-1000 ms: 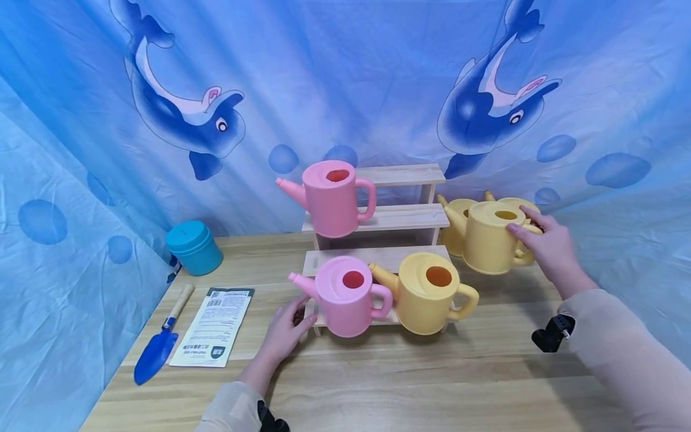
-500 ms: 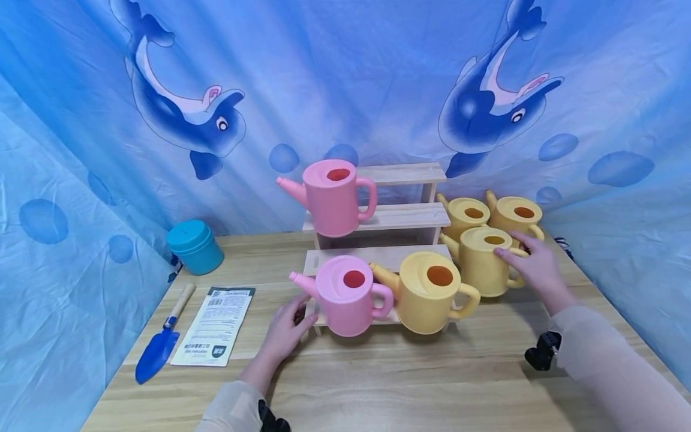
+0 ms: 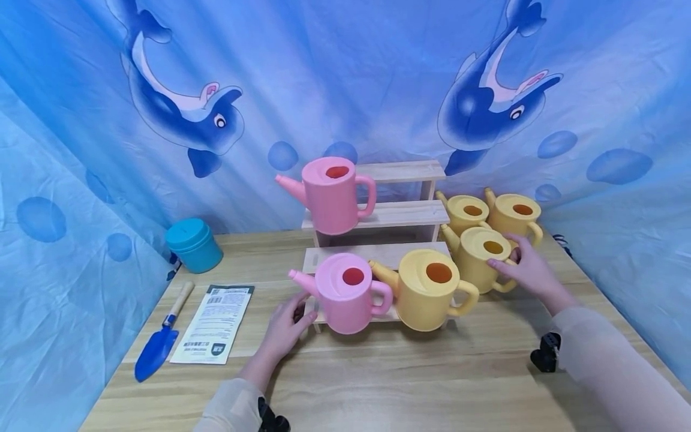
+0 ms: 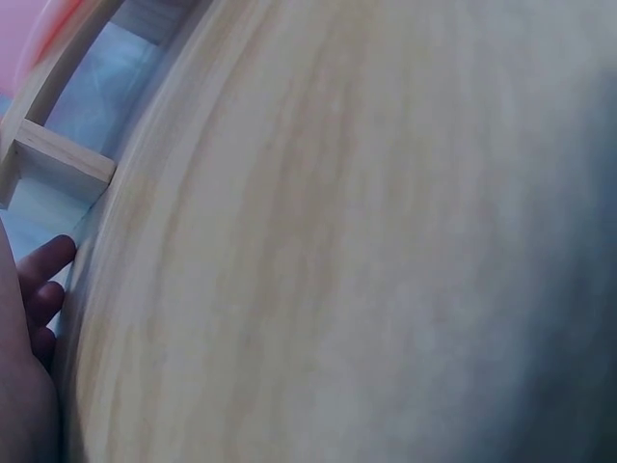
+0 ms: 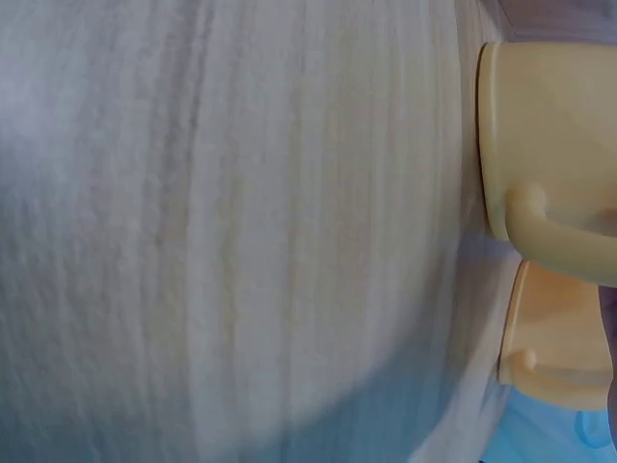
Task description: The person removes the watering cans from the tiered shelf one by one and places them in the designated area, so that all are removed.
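Observation:
My right hand (image 3: 526, 273) grips a yellow watering can (image 3: 476, 258) near its handle, thumb on the near side of the body. In the right wrist view the base of this yellow can (image 5: 554, 135) is at the wood surface, with another yellow can (image 5: 559, 333) beyond it. My left hand (image 3: 286, 324) rests on the table, its loosely bent fingers (image 4: 48, 258) beside the left end of a stepped wooden shelf (image 3: 402, 214). On the shelf's lowest step stand a pink watering can (image 3: 342, 306) and a yellow one (image 3: 421, 300). Another pink can (image 3: 329, 207) stands higher up.
Two more yellow watering cans (image 3: 459, 211) (image 3: 507, 211) stand behind the held one, close together. On the left lie a blue trowel (image 3: 156, 351) and a white seed packet (image 3: 216, 324), with a teal lidded tub (image 3: 194, 246) behind. A blue dolphin curtain (image 3: 345, 78) closes off the back.
My right hand has brought the yellow watering can down and towards me, in front of the other two, then turned it slightly, handle nearer me. The left hand has stayed in place.

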Available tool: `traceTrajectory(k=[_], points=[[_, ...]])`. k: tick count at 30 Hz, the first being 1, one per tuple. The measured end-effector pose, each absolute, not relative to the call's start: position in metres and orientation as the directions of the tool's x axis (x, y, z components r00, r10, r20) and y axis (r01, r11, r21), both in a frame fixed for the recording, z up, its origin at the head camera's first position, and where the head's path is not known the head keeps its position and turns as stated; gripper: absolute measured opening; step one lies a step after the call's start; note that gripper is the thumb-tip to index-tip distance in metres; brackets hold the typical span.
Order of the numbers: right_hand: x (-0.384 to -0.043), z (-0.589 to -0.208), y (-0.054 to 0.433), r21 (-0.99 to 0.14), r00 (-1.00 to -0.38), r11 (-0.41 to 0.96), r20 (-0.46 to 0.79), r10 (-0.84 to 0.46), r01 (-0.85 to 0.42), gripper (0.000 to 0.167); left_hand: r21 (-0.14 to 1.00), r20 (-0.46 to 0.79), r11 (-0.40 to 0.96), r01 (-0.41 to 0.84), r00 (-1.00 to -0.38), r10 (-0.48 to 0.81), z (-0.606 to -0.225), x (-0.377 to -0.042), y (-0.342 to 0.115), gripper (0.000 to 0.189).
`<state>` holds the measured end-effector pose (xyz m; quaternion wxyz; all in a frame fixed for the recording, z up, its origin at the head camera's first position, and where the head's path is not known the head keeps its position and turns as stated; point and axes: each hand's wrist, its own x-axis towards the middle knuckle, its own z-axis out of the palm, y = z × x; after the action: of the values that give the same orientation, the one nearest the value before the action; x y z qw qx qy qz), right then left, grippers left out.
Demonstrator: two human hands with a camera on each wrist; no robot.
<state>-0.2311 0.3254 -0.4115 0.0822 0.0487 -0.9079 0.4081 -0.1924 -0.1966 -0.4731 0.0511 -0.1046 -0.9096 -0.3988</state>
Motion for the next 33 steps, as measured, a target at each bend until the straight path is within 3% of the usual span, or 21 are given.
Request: traceTrajectory(k=[13, 21, 26, 33], points=[[-0.231, -0.401, 0.322, -0.706, -0.989, 0.695, 0.139, -0.053, -0.136, 0.084, 0.716, 0.183, 0.657, 0.235, -0.972, 0.149, -0.474, -0.192, -0.198, 0.058], [-0.24, -0.381, 0.327, -0.643, -0.953, 0.721, 0.291, -0.082, -0.258, 0.073, 0.714, 0.192, 0.654, 0.25, -0.968, 0.161, -0.472, -0.192, -0.196, 0.059], [-0.247, -0.355, 0.322, -0.598, -0.979, 0.78, 0.184, -0.092, -0.185, 0.079, 0.711, 0.202, 0.653, 0.26, -0.965, 0.164, -0.473, -0.192, -0.196, 0.058], [-0.253, -0.33, 0.301, -0.605, -0.983, 0.774, 0.129, -0.133, -0.184, 0.083, 0.71, 0.21, 0.652, 0.265, -0.964, 0.163, -0.474, -0.192, -0.197, 0.057]])
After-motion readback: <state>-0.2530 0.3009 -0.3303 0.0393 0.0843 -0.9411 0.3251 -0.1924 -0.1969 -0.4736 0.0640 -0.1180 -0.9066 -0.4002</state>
